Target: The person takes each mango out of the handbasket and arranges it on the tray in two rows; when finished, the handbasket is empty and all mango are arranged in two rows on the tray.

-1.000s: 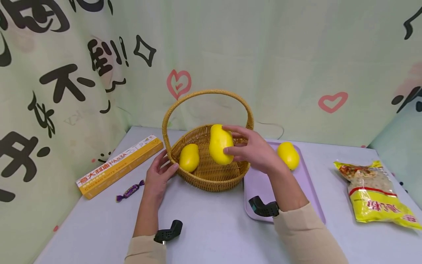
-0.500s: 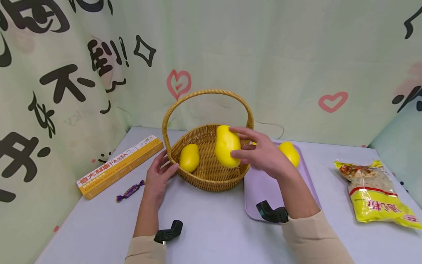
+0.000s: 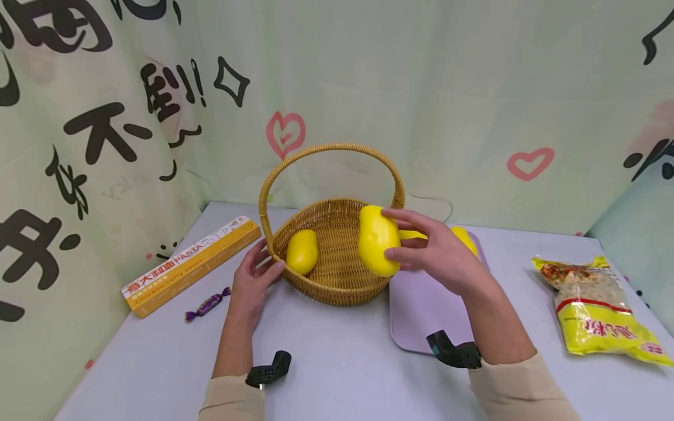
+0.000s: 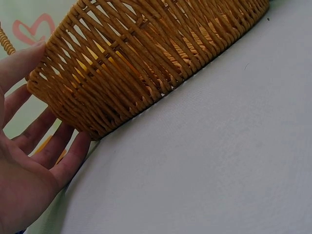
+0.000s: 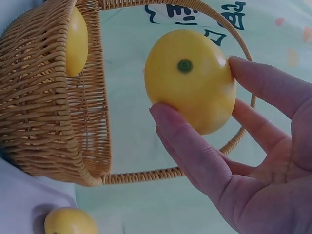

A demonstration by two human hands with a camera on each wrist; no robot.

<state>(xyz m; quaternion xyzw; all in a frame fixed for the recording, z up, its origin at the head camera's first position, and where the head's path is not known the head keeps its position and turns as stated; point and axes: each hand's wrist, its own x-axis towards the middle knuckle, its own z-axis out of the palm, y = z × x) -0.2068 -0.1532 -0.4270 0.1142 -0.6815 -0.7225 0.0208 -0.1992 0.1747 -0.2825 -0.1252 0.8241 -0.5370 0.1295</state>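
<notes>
Yellow fruit [image 3: 378,241] pinched in right hand [image 3: 447,257], held up near right rim of basket [image 3: 337,296], close to tray [image 3: 429,304]. Left hand [image 3: 255,282] grips left rim. Looks mid-transfer; next move likely needs steady pinch, clearing handle [image 3: 337,147].

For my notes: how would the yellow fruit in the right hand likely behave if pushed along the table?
The held yellow fruit would probably roll unevenly, being rounded but elongated. It may be slightly slippery, since its skin looks smooth and shiny. It seems fairly stiff: no dent shows where the right hand grips it.
</notes>
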